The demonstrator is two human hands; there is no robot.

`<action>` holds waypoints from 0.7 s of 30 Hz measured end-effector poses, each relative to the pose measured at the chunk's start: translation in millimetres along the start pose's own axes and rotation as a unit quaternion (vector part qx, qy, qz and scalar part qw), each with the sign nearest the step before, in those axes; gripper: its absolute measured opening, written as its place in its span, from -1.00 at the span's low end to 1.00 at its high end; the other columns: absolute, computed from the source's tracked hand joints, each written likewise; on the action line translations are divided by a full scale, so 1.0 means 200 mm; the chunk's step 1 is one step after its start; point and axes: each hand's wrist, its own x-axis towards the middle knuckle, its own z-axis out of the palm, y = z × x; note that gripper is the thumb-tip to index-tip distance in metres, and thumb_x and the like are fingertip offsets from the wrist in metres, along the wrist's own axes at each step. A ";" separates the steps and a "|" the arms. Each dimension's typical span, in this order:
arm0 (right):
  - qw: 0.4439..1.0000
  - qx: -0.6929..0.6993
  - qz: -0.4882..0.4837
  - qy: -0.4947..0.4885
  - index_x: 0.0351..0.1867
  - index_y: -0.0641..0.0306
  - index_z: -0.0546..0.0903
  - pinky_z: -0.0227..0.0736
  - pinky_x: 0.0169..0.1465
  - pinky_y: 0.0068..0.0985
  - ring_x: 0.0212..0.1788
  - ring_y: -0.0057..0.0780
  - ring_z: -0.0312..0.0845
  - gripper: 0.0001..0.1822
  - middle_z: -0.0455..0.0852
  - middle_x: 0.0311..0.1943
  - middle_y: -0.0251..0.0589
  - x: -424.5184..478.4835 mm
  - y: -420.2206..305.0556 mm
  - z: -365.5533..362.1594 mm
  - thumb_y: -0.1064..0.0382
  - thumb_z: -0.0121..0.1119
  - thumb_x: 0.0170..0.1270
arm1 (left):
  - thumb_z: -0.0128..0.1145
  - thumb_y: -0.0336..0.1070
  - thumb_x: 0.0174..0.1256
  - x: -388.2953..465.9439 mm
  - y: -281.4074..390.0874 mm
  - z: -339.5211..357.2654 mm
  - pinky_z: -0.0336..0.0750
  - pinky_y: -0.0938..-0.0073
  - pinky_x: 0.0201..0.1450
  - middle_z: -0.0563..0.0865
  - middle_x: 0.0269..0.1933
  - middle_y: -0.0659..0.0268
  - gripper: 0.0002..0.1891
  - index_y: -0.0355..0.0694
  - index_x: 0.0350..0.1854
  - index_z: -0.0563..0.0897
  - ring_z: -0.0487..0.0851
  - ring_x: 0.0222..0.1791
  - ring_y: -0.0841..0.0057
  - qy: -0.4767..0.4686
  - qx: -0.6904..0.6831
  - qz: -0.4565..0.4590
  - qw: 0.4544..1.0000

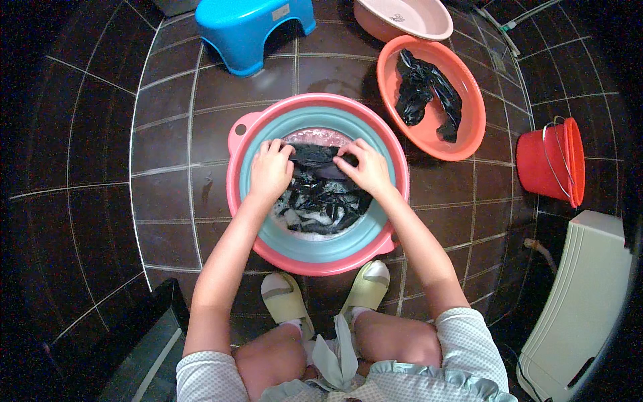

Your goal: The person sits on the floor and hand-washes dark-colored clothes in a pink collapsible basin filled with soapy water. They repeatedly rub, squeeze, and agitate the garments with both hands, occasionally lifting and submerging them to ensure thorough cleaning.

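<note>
A round basin (321,254) with a pink rim and blue-green inner wall stands on the floor before me. Dark wet cloth (326,201) lies in its sudsy water. My left hand (273,168) grips the upper left part of the cloth, fingers curled over its edge. On the other side, my right hand (364,166) pinches the same cloth between thumb and fingers, so a stretch of it spans between both hands. More of the fabric sits bunched below, among white foam.
Beyond the basin stands a blue plastic stool (241,30). An orange basin (419,135) holding black wet cloth touches a pale pink basin (371,25). A red bucket (540,161) is at the right, near a cream-coloured casing (577,301). Slippered feet flank the near rim.
</note>
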 end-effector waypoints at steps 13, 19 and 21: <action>0.995 -0.062 0.000 -0.073 -0.39 0.15 0.52 0.39 -0.10 -0.26 -0.13 -0.12 0.42 -0.72 0.44 -0.21 -0.11 -0.04 0.07 0.02 0.22 0.26 -0.22 | 0.25 -0.29 -0.19 -0.09 -0.04 0.15 0.39 0.22 -0.09 0.51 -0.17 0.20 -0.62 -0.18 -0.23 0.48 0.45 -0.07 0.21 -0.135 0.004 0.033 0.990; 0.997 -0.018 0.073 -0.014 -0.39 0.15 0.36 0.37 -0.30 -0.20 -0.32 -0.04 0.51 -0.72 0.55 -0.49 -0.09 -0.03 0.01 -0.17 0.37 0.20 -0.16 | 0.13 -0.42 -0.14 0.02 -0.04 0.00 0.36 0.16 -0.26 0.55 -0.37 0.00 -0.76 -0.30 -0.37 0.41 0.52 -0.27 0.02 -0.114 -0.231 -0.041 0.965; 0.999 -0.017 0.026 0.028 -0.37 0.15 0.36 0.37 -0.30 -0.20 -0.33 -0.05 0.52 -0.72 0.56 -0.49 -0.09 -0.04 -0.05 -0.21 0.38 0.18 -0.14 | 0.11 -0.45 -0.14 0.04 -0.04 -0.08 0.35 0.13 -0.27 0.55 -0.36 0.00 -0.76 -0.30 -0.37 0.39 0.51 -0.26 -0.01 -0.112 -0.286 -0.035 0.951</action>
